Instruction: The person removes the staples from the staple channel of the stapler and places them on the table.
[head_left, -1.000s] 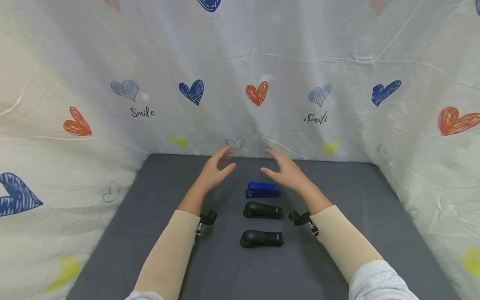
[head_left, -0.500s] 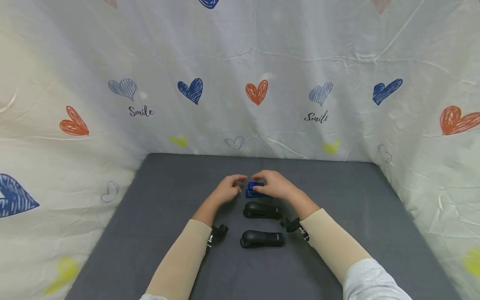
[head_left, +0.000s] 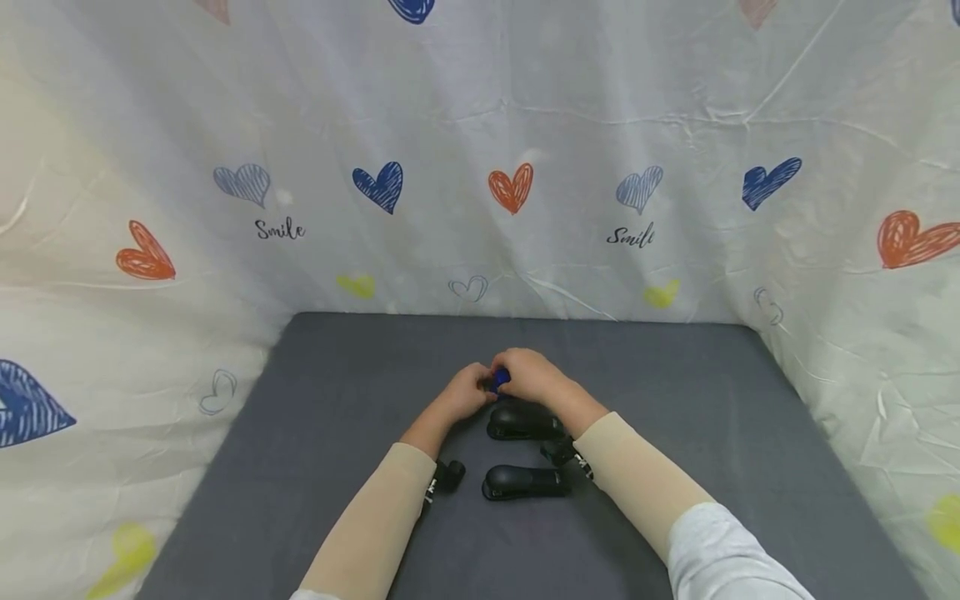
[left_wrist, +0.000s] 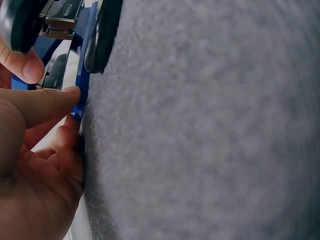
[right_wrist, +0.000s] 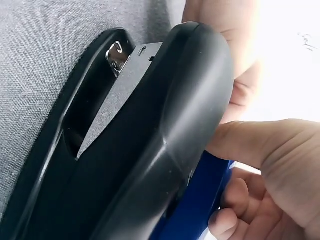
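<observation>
At the far end of a row of staplers, my two hands meet over a blue stapler [head_left: 501, 378], which they mostly hide in the head view. My left hand [head_left: 467, 390] pinches the end of its blue base between thumb and fingers, seen closely in the left wrist view. From the other side my right hand [head_left: 531, 375] grips the stapler's upper arm, thumb on the near side and fingers behind, as the right wrist view shows. A black stapler [head_left: 522, 421] lies just in front of the blue one and fills much of the right wrist view.
Nearer to me a second black stapler [head_left: 525, 482] lies parallel to the first. All rest on a grey cloth-covered table [head_left: 360, 367]. A white curtain [head_left: 570, 100] printed with hearts rises behind the table and along both sides.
Both hands have come down and inward from above the table's far part and have taken hold of the blue stapler. The two black staplers have stayed in place.
</observation>
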